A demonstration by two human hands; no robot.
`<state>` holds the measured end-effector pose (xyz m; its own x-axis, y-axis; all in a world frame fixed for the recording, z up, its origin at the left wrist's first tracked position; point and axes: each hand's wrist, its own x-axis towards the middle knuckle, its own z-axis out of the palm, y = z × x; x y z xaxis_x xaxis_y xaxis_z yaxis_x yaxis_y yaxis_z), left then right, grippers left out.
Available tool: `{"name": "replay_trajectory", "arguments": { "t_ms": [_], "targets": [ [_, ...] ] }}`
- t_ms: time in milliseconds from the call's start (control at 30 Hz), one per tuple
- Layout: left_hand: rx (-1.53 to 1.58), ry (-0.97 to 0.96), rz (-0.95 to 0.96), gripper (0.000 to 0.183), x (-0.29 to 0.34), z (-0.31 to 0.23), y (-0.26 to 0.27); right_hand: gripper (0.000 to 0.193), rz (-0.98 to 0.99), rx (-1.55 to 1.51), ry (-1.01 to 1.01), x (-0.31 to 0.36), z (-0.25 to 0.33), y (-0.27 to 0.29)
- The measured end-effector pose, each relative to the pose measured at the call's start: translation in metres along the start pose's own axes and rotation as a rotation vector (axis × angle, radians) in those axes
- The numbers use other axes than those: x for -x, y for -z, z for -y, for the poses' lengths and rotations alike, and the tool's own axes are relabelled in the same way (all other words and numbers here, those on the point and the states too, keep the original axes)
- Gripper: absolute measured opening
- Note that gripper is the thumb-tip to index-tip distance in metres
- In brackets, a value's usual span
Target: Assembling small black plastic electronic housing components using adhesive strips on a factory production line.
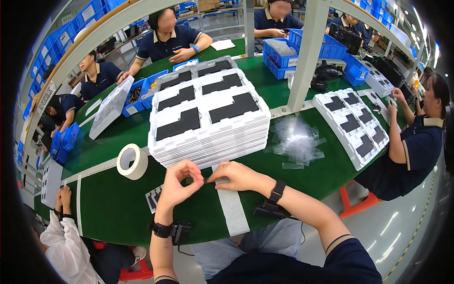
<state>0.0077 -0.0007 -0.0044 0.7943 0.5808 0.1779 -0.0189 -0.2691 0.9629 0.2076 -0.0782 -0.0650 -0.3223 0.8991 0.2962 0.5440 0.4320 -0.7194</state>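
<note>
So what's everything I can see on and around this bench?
stack of white trays: one, white with black inserts, centre of the green table
tape roll: one, cream, left of the stack
clear film strips: a loose pile, right of the stack
second tray stack: one, white, far right
blue bins: several, far side
white post: one, upright behind the stack
co-workers: several, dark blue shirts, seated around the table
left hand: fingers pinched, in front of the stack, black wrist device
right hand: fingertips meeting the left hand's, black wristband
</note>
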Motion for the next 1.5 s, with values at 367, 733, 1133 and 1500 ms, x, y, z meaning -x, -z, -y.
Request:
{"name": "replay_trajectory", "arguments": {
  "t_ms": [367,733,1133,1500],
  "targets": [
    [0.299,0.007,0.042,0.021,0.001,0.026,-0.006,0.025,-0.028,0.109,0.167,0.001,0.011,-0.005],
    [0.363,-0.005,-0.005,0.029,0.001,0.025,-0.008,0.022,-0.075,0.091,0.121,-0.002,0.019,-0.004],
    [0.442,-0.036,-0.012,0.031,-0.004,0.03,-0.011,0.022,-0.121,0.086,0.103,0.008,0.025,0.014],
    [0.399,-0.029,-0.008,0.029,0.0,0.023,-0.011,0.04,-0.317,0.568,-0.239,0.072,0.069,0.082]
  ]
}}
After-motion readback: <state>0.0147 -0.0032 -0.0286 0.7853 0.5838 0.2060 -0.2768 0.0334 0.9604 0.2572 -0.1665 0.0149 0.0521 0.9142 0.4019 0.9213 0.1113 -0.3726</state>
